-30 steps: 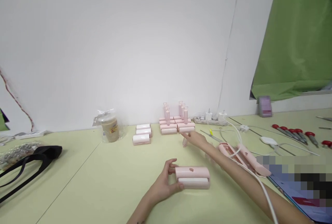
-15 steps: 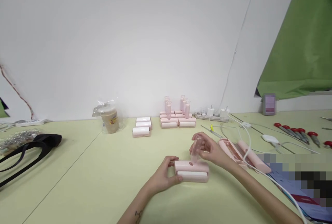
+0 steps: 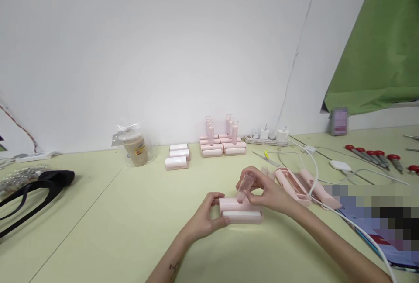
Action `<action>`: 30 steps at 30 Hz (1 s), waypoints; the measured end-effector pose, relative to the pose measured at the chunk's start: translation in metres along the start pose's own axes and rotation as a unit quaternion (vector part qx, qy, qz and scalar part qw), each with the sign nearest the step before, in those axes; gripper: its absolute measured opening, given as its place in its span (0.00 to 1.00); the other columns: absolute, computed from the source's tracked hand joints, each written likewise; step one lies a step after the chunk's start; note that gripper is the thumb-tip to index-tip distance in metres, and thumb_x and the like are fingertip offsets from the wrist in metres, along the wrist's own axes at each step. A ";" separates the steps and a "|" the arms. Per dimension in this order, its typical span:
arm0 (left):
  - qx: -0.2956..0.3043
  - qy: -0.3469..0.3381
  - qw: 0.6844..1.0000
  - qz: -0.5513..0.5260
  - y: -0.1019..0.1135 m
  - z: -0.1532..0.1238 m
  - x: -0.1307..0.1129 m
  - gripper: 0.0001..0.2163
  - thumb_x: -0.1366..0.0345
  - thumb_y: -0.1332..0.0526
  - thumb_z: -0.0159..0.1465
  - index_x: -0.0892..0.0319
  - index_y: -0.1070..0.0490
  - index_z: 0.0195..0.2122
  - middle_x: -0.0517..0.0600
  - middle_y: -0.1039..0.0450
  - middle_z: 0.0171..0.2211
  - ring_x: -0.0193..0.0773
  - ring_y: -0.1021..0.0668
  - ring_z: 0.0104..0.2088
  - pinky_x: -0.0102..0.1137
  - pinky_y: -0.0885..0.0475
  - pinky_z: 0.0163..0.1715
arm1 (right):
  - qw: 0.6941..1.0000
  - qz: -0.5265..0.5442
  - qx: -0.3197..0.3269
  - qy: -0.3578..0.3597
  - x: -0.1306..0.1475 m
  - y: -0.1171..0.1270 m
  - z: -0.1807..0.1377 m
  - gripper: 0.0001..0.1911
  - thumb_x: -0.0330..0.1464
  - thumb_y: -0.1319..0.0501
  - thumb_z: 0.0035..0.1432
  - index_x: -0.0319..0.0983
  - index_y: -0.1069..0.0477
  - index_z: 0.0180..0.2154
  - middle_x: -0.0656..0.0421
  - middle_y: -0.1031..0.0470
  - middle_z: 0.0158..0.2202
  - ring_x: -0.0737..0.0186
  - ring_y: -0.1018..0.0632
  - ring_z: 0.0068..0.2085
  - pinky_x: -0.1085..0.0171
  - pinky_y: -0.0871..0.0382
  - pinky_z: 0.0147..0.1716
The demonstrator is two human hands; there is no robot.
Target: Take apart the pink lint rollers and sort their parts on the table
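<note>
A pink reusable lint roller body (image 3: 240,218) lies lengthwise on the table, its white strip facing me. My left hand (image 3: 204,217) grips its left end, thumb at the front and fingers behind. In my right hand (image 3: 266,191) is a clear pink handle (image 3: 245,185), pinched between thumb and fingers. The handle leans to the right, its lower end at the hole in the top of the body. Whether it sits inside the hole I cannot tell.
Several pink lint rollers with upright handles (image 3: 235,133) stand by the wall. White-topped bodies (image 3: 176,163) are left of them, beside a bagged drink cup (image 3: 136,150). At right lie an opened pink shell (image 3: 292,185), a white cable (image 3: 316,174), red-handled tools (image 3: 394,160) and a power strip (image 3: 270,141).
My right hand has lowered the handle to the hole and tilted it further right. My left hand keeps its grip on the body. The view has shifted slightly.
</note>
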State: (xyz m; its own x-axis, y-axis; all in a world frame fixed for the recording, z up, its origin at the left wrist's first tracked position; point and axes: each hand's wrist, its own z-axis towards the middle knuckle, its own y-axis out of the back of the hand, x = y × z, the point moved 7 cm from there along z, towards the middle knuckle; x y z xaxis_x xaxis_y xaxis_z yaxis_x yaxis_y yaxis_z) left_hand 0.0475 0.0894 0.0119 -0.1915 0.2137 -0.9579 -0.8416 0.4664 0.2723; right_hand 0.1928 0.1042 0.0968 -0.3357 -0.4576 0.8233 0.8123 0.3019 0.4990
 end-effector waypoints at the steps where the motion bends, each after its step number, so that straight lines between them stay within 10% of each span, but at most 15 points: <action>1: 0.000 0.000 1.000 0.002 0.000 0.000 0.000 0.24 0.64 0.39 0.54 0.57 0.45 0.50 0.53 0.39 0.49 0.41 0.36 0.51 0.33 0.38 0.47 | 1.000 -0.004 0.014 0.000 0.001 0.000 0.000 0.14 0.24 0.45 0.47 0.42 0.45 0.36 0.61 0.27 0.33 0.63 0.24 0.34 0.60 0.31 0.37; 16: -0.007 -0.024 0.999 0.026 0.001 0.001 0.000 0.24 0.63 0.39 0.54 0.56 0.44 0.51 0.53 0.41 0.51 0.41 0.36 0.51 0.33 0.39 0.49 | 0.986 -0.087 0.135 -0.054 0.021 -0.005 0.015 0.12 0.22 0.43 0.39 0.41 0.41 0.28 0.61 0.26 0.31 0.62 0.25 0.33 0.66 0.32 0.29; 30: -0.005 -0.023 1.000 0.021 0.001 0.002 0.004 0.25 0.62 0.38 0.54 0.56 0.45 0.51 0.53 0.40 0.49 0.41 0.35 0.50 0.34 0.38 0.47 | 0.972 0.087 0.175 -0.127 -0.011 -0.002 0.015 0.11 0.25 0.37 0.41 0.39 0.37 0.28 0.54 0.23 0.32 0.53 0.25 0.43 0.61 0.33 0.35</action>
State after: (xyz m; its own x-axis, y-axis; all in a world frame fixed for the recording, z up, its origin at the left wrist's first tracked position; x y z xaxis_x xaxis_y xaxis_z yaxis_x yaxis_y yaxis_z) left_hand 0.0471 0.0924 0.0082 -0.2042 0.2717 -0.9405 -0.8380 0.4481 0.3114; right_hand 0.1877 0.1208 0.0912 -0.3506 -0.1654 0.9218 0.6701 0.6432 0.3703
